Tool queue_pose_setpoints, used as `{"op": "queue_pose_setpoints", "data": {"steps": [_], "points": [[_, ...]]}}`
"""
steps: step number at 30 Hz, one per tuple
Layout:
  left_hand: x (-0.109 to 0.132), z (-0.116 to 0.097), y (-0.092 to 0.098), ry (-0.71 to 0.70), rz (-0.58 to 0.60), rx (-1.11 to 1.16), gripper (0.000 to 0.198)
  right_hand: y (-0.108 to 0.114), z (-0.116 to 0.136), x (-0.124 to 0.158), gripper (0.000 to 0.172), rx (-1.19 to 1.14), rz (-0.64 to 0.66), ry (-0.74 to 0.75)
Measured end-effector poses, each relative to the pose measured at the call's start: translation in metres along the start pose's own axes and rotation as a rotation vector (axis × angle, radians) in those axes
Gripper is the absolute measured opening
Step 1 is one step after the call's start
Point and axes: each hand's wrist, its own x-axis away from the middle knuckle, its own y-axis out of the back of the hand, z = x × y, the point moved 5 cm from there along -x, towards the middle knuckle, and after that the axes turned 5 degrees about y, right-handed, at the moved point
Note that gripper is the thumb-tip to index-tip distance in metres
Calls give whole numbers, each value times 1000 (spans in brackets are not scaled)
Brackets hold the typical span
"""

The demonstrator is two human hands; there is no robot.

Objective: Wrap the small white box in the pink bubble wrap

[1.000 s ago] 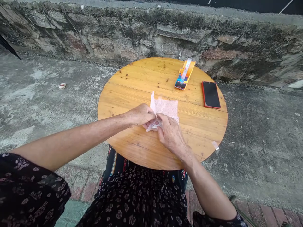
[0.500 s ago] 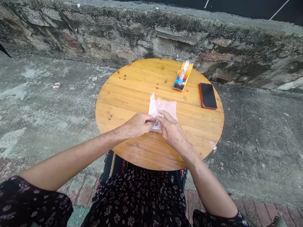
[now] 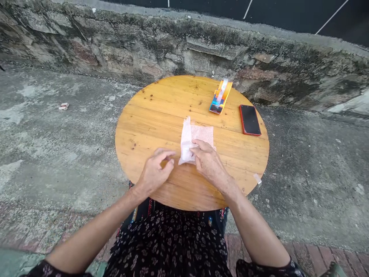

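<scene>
A thin white-pink tissue sheet (image 3: 202,134) lies on the round wooden table (image 3: 150,115), its left side folded up and over. My right hand (image 3: 210,164) rests on the sheet's near edge, with thumb and forefinger closed on its lower corner. Just left of the sheet and clear of it, my left hand (image 3: 155,171) hovers over the tabletop. Its fingers are curled and the thumb meets the forefinger in a pinch; what they hold, if anything, is too small to make out.
A red-cased phone (image 3: 249,120) lies face up at the table's right, beside an orange packet (image 3: 220,97) at the far edge. A small clear strip (image 3: 257,179) hangs off the near right rim. A rough stone wall (image 3: 115,50) runs behind; a bit of litter (image 3: 63,106) lies on the concrete.
My left hand has let go of the tissue and drawn back toward me and to the left, still pinched. My right hand stays on the sheet, whose left flap now lies folded over.
</scene>
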Motion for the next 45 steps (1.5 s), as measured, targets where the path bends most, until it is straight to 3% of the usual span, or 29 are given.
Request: {"op": "queue_pose_setpoints", "data": {"steps": [5,10,14,22,26,28,30,32,35,39,45], "points": [[24,13,-19,-160,-84,-57,23,1,0,0,39,-14,-24,9],[17,4,-31,-267,-175,-134,17,2,1,-1,38,-24,-25,8],[13,-1,-34,-366,-164,-234,18,3,2,1,38,-23,-43,10],[9,2,-36,-688,-73,-306,41,0,6,-2,36,-29,-47,35],[3,6,-35,-756,-30,-318,39,14,3,8,38,-127,-127,60],[1,6,-35,-747,-19,-309,38,32,-7,24,33,-159,-252,-39],[0,5,-36,-735,-6,-305,38,47,-25,48,23,-193,-353,-273],[-1,4,-36,-737,0,-307,39,50,-42,72,16,-264,-294,-536],[-2,1,-37,-749,-8,-307,39,32,-52,93,26,-430,-87,-773],[-3,0,-38,-743,-16,-307,36,7,-55,88,37,-585,-53,-887],[2,-2,-41,-723,-33,-300,37,-5,-59,66,35,-537,-25,-857]]}}
